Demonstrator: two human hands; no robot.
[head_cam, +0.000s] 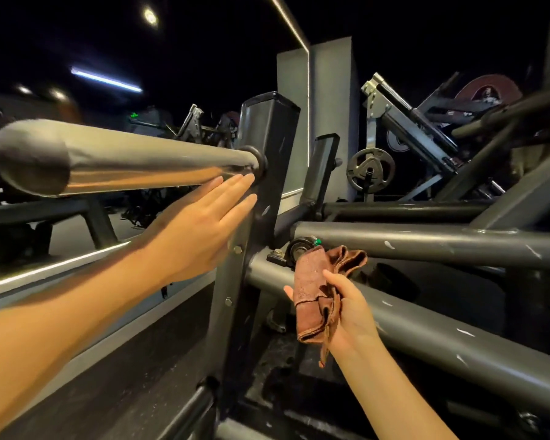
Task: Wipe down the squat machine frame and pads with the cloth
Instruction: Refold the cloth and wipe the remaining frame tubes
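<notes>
Left hand (200,230) flat-fingered at the post (269,134), right hand (351,312) gripping the cloth (310,281), I judged firm overlapping strokes along each tube (426,246) best.

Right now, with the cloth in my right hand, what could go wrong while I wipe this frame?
The cloth hangs loose from the right hand close to the bearing; a trailing edge could snag there.
The bare left hand reaches flat toward the post, near a bolt head; sliding fingers might scrape on it.
Chipped paint on the frame tube may flake off or catch the cloth.
</notes>
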